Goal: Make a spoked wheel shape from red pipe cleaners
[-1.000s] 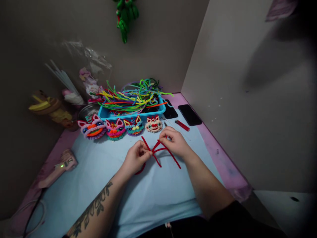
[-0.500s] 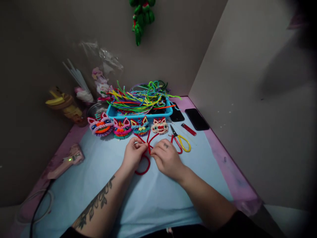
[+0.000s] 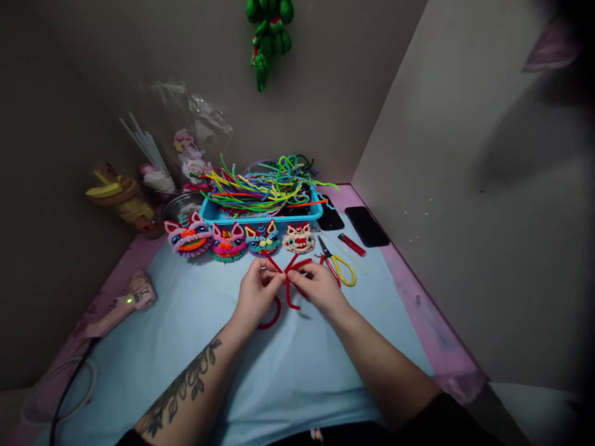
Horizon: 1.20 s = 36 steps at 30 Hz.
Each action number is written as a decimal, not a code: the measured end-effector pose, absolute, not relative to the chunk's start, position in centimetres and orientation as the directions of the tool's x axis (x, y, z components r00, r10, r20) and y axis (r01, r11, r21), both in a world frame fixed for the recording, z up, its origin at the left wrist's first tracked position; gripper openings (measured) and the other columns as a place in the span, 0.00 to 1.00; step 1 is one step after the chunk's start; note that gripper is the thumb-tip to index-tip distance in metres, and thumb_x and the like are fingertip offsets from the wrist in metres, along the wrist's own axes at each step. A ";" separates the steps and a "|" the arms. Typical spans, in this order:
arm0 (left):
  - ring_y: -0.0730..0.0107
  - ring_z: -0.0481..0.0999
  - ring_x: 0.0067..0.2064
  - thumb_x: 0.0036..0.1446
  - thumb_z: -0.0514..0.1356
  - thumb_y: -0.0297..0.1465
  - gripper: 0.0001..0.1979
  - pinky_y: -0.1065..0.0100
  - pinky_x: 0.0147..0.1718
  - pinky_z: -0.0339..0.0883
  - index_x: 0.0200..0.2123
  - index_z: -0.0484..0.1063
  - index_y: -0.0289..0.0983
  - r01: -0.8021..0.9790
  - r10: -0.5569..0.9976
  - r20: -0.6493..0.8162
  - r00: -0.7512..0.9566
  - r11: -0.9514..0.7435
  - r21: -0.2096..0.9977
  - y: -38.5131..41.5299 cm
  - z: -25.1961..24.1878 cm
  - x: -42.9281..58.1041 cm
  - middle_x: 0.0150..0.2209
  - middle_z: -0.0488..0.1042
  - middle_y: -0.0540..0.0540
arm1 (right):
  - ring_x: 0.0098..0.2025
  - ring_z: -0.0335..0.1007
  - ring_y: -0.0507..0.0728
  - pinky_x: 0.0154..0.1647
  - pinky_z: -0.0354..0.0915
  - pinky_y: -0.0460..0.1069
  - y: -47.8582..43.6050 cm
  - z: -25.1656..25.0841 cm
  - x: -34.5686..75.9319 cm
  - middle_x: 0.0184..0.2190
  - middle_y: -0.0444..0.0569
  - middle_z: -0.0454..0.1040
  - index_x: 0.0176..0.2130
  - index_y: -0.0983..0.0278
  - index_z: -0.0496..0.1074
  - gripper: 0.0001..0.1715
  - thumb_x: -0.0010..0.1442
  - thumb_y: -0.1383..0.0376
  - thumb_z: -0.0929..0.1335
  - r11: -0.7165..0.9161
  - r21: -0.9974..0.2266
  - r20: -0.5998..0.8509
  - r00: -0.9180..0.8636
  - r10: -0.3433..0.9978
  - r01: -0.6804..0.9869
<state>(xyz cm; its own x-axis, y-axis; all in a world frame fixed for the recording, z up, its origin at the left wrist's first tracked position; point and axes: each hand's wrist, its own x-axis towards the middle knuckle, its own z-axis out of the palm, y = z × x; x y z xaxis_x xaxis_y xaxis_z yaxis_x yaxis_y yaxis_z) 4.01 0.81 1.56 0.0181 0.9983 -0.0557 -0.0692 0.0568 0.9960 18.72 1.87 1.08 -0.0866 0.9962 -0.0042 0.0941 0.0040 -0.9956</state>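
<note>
Red pipe cleaners point(image 3: 292, 303) are joined at a centre between my hands, their ends fanning out in several directions. My left hand point(image 3: 260, 288) pinches them close to that centre from the left. From the right, my right hand point(image 3: 318, 286) grips them with thumb and fingers. One strand hangs down and bends at its tip. A curved red loop point(image 3: 274, 318) shows below my left hand, partly hidden by it. Just beyond stand several small pipe-cleaner lion heads point(image 3: 263, 238) in a row. Scissors point(image 3: 343, 269) with one red and one yellow handle lie right of my right hand.
A blue tray point(image 3: 260, 219) heaped with colourful pipe cleaners stands at the back. Beside it are two dark phones point(image 3: 367, 227) and a red lighter point(image 3: 352, 244). On the left lies a pink glue gun point(image 3: 130, 303) with a lit green light and a cable. Walls rise behind and right.
My right hand has turned and shifted its grip onto the strands. The joined red strands have rotated, with one now hanging down between my hands. The view has tilted slightly.
</note>
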 end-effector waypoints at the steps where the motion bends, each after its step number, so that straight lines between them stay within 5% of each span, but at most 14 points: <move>1: 0.75 0.71 0.24 0.46 0.65 0.34 0.15 0.74 0.26 0.60 0.31 0.59 0.39 -0.074 0.997 -0.062 0.038 0.064 0.995 0.8 1.5 4.1 0.22 0.73 0.54 | 0.23 0.59 0.51 0.22 0.55 0.46 1.9 1.0 18.6 0.20 0.43 0.67 0.22 0.64 0.71 0.14 0.49 0.56 0.71 -0.037 -0.999 -0.040 -0.077 0.996 0.037; 10: 0.78 0.68 0.21 0.44 0.67 0.35 0.18 0.76 0.23 0.55 0.30 0.59 0.38 -0.166 0.978 -0.161 0.134 0.182 0.969 0.9 1.5 3.8 0.19 0.72 0.55 | 0.19 0.50 0.47 0.20 0.48 0.45 1.7 0.1 18.0 0.15 0.37 0.59 0.19 0.65 0.66 0.15 0.48 0.59 0.71 -0.193 -0.957 -0.177 -0.095 0.980 -0.215; 21: 0.81 0.65 0.19 0.41 0.68 0.34 0.18 0.77 0.22 0.53 0.28 0.61 0.37 -0.257 0.977 -0.161 0.143 0.194 0.947 0.9 1.1 3.8 0.18 0.70 0.55 | 0.29 0.70 0.51 0.37 0.65 0.48 1.8 0.4 17.9 0.25 0.44 0.75 0.26 0.66 0.73 0.10 0.41 0.66 0.74 -0.289 -0.867 -0.221 -0.206 0.953 -0.407; 36: 0.78 0.66 0.18 0.37 0.68 0.30 0.17 0.76 0.21 0.54 0.30 0.64 0.35 -0.322 0.936 -0.326 0.137 0.353 0.878 0.9 1.6 3.9 0.16 0.70 0.54 | 0.29 0.73 0.52 0.35 0.67 0.48 2.0 0.2 18.3 0.26 0.45 0.77 0.29 0.65 0.74 0.08 0.43 0.67 0.73 -0.229 -0.952 -0.170 -0.270 0.948 -0.205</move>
<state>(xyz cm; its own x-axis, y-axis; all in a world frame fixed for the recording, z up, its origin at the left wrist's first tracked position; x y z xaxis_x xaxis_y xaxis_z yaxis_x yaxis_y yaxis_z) 3.89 0.88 1.62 0.1370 0.9356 -0.3255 -0.3225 0.3529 0.8784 18.31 2.00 0.24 -0.2697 0.9479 -0.1698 -0.2050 -0.2288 -0.9516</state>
